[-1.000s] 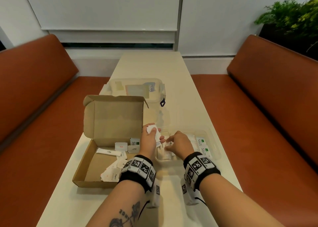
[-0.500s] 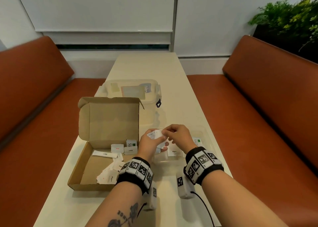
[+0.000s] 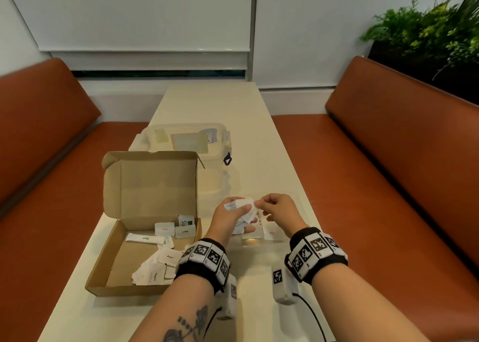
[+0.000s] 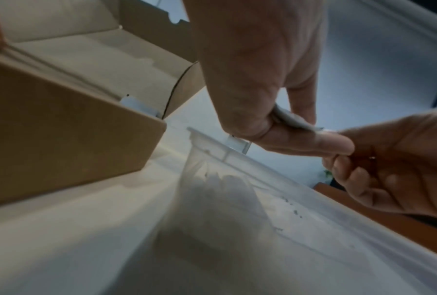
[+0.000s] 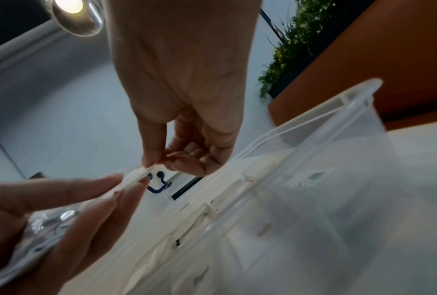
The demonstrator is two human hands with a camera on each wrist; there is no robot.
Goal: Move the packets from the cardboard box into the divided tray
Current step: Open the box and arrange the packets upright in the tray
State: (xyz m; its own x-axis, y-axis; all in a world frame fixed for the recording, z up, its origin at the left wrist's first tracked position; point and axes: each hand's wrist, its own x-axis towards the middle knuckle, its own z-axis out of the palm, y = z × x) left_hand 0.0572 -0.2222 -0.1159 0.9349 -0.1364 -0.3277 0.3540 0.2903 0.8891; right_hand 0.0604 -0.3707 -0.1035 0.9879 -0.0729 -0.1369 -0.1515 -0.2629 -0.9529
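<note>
An open cardboard box (image 3: 116, 271) lies on the table's left, with several white packets (image 3: 160, 264) inside. Right of it stands the clear divided tray (image 3: 302, 207), largely hidden by my hands, with packets (image 3: 270, 232) in its compartments. My left hand (image 3: 233, 213) holds a small bunch of white packets (image 3: 242, 207) above the tray. My right hand (image 3: 272, 207) pinches the edge of one packet (image 5: 139, 176) of that bunch between thumb and forefinger. In the left wrist view the tray's rim (image 4: 237, 157) and the box's wall (image 4: 68, 127) lie below my fingers.
A clear lidded plastic container (image 3: 186, 144) stands behind the box. Orange benches (image 3: 388, 186) run along both sides of the narrow table (image 3: 215, 103). A plant (image 3: 427, 30) sits at the back right.
My right hand rose out of the tray and met my left hand above it. It now pinches a packet from the bunch that my left hand holds.
</note>
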